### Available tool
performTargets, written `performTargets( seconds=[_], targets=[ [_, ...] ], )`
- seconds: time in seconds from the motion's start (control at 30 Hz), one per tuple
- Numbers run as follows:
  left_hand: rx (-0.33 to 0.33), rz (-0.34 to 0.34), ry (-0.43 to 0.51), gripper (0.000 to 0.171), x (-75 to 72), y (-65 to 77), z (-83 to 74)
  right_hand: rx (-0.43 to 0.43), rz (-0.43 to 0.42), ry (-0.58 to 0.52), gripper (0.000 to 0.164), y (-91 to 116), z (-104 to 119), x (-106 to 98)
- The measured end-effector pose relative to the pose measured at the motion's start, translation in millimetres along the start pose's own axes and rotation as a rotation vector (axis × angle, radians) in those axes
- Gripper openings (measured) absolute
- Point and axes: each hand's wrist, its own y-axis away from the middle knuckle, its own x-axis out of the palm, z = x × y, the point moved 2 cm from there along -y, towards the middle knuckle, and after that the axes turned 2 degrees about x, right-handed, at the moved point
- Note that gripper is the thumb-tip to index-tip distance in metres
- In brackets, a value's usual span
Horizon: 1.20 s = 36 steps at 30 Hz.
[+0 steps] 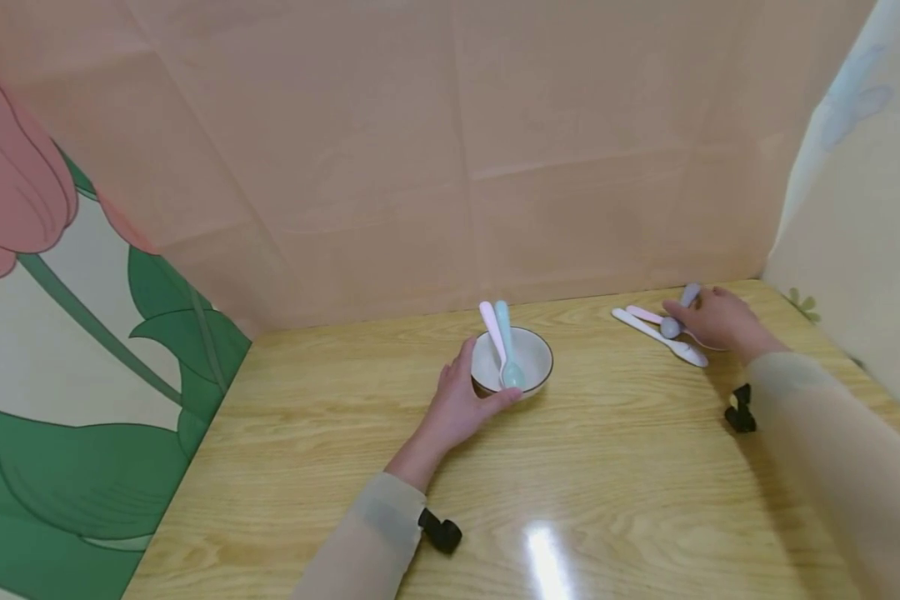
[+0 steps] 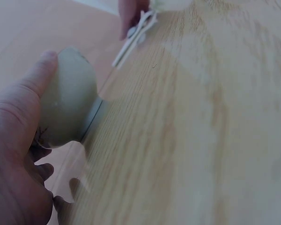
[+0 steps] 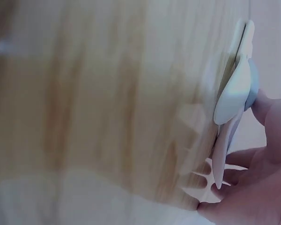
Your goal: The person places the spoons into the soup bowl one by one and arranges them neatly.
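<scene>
My left hand (image 1: 459, 410) holds a small white bowl (image 1: 538, 354) with a dark rim, thumb along the near side and fingers around the left. A pink spoon (image 1: 491, 325) and a light blue spoon (image 1: 503, 321) lean inside it, handles up. In the left wrist view the bowl's outer wall (image 2: 70, 98) lies against the thumb. At the table's far right, my right hand (image 1: 720, 317) pinches a grey-lavender spoon (image 1: 669, 327) lying across the others. Under it lie a white spoon (image 1: 648, 330) and a pink-handled spoon (image 1: 642, 314). In the right wrist view the thumb meets the grey-lavender spoon (image 3: 253, 84).
The wooden table (image 1: 570, 467) runs back to a pink-beige backdrop (image 1: 360, 167). A printed floral panel (image 1: 165, 333) stands along the left, and a pale panel (image 1: 870, 233) along the right, close to the right hand.
</scene>
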Motion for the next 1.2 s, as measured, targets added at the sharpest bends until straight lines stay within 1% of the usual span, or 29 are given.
performTargets(
  seconds=[0.1, 0.2, 0.23, 0.33, 0.47, 0.6, 0.73, 0.83, 1.0, 1.2],
  targets=[
    [-0.003, 0.001, 0.002, 0.110, 0.3, -0.4, -0.6, -0.006, 0.024, 0.019, 0.102, 0.2, 0.4, -0.7],
    [-0.004, 0.000, 0.000, 0.111, -0.6, -0.3, -1.6, -0.027, 0.026, 0.002, 0.099, 1.1, -0.1, -1.9],
    [-0.005, 0.000, -0.001, 0.111, -1.0, -0.5, -1.8, -0.031, 0.016, -0.001, 0.098, -0.7, -1.7, -1.7],
    [-0.004, -0.005, -0.003, 0.110, -2.1, -0.7, -2.3, -0.062, 0.000, -0.023, 0.089, -2.9, -3.4, -2.4],
    [-0.002, -0.009, -0.002, 0.108, -2.7, -1.7, -2.3, -0.073, 0.007, -0.060, 0.077, -4.1, -3.2, -2.6],
    [0.003, -0.010, -0.005, 0.109, -2.1, -2.8, -0.9, -0.046, 0.008, -0.071, 0.071, -4.3, -3.9, -1.7],
    [0.010, -0.011, -0.001, 0.109, -1.0, -3.2, 0.5, -0.038, -0.036, -0.079, 0.063, -1.6, -4.2, -1.7],
    [0.014, -0.012, 0.001, 0.108, -0.3, -3.7, 1.2, -0.051, -0.081, -0.074, 0.059, 0.0, -4.3, -2.9],
    [0.020, -0.016, 0.001, 0.107, -0.1, -4.1, 1.4, -0.053, -0.141, -0.075, 0.049, -1.4, -7.7, -3.2],
    [0.014, -0.015, -0.009, 0.108, -0.2, -3.9, 1.3, -0.042, -0.149, -0.074, 0.044, -2.8, -9.9, -2.7]
  ],
)
